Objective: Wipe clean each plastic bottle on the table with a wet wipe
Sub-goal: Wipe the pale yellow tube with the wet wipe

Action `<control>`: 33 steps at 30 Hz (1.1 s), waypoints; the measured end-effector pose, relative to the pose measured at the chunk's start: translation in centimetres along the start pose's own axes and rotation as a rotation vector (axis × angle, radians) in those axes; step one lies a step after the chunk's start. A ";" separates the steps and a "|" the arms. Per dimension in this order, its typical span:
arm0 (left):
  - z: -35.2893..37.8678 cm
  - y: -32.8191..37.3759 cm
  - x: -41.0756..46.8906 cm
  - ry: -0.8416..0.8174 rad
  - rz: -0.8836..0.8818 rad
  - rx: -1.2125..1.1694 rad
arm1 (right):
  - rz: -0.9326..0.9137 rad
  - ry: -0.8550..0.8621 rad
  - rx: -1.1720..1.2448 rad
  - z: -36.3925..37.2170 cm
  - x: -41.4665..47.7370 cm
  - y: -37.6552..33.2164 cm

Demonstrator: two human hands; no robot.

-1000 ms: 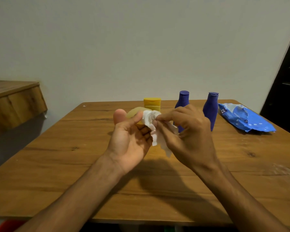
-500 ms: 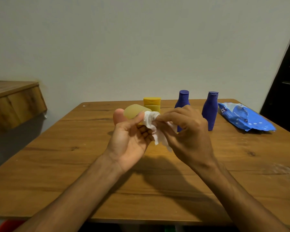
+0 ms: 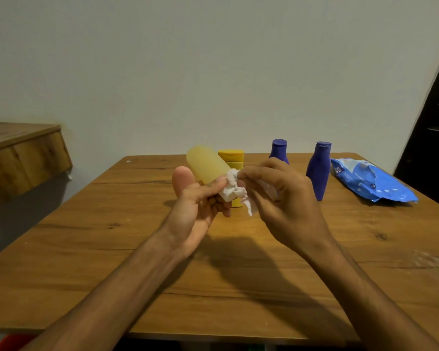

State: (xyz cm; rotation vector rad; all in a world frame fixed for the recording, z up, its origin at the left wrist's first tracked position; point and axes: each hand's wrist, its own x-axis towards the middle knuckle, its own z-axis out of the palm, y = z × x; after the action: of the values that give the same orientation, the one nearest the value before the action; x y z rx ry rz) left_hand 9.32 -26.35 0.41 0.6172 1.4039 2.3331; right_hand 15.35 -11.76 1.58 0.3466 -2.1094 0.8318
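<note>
both hands clenched, left hand [image 3: 195, 211] grips pale bottle [image 3: 207, 164], right hand [image 3: 284, 201] pinches wipe [image 3: 232, 190]

Nothing in front of me could be read.
The blue wipes pack [image 3: 373, 183] at the far right of the table [image 3: 107, 254] carried a small dark logo patch with white letters near its left end. A few white marks ran along its face, all too small and blurred for me to make out.
</note>
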 end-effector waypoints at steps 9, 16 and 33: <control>-2.4 1.1 1.2 -0.155 0.012 0.325 | 0.186 -0.075 -0.103 -0.2 0.1 0.8; -6.6 3.6 0.9 -0.051 0.052 0.734 | 0.241 -0.158 -0.050 2.3 0.2 0.1; -15.0 3.4 2.7 0.226 -0.009 0.837 | 0.238 -0.365 -0.100 12.8 3.7 -0.5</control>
State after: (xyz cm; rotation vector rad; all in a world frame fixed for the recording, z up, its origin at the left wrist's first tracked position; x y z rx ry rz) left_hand -1.20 -37.63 -2.25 0.5450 2.4927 1.7666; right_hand 5.64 -20.50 -1.01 0.2069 -2.5606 0.8437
